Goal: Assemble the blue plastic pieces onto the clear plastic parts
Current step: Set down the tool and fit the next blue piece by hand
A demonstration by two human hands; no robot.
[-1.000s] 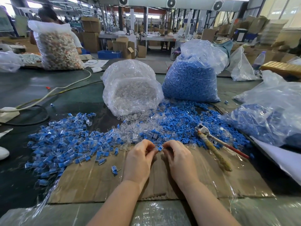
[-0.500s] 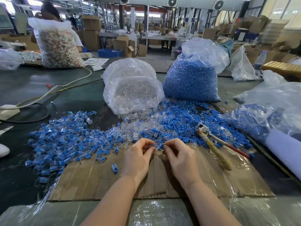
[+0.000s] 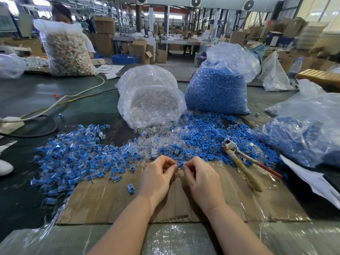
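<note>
Tabletop (image 3: 77, 100) strewn with loose blue plastic pieces (image 3: 207, 135) and clear plastic parts (image 3: 152, 142) beyond a cardboard sheet (image 3: 103, 203). Left hand (image 3: 156, 179) and right hand (image 3: 202, 179) close together above the cardboard, fingers curled. Blue piece (image 3: 181, 165) pinched at right fingertips; left pinch contents too small to tell.

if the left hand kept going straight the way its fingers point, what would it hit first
Probably the right hand: the left hand curls its fingers toward it, nearly touching, with a small blue piece between them. Depth is unclear.
</note>
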